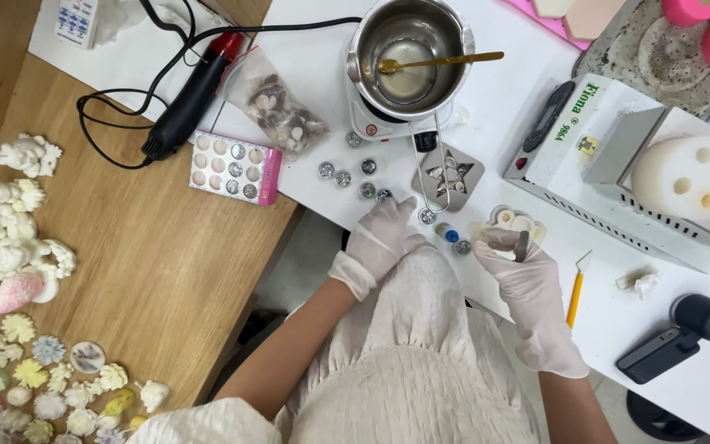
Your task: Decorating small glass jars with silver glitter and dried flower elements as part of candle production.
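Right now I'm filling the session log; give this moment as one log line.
left hand: gloved, fingertips by small round tins | right hand: gloved, holding small dark tool at white mold | melting pot: gold spoon inside

My left hand [380,238] rests at the near edge of the table [503,107], just near of a scatter of small round tins [347,174]. My right hand [527,284] is to its right, touching a small mould [513,222]. Far of both stands the melting pot [408,53] with a spoon [441,62] in it. Left of the pot lies a heat gun [191,99]; a pencil [575,298] lies right of my right hand.
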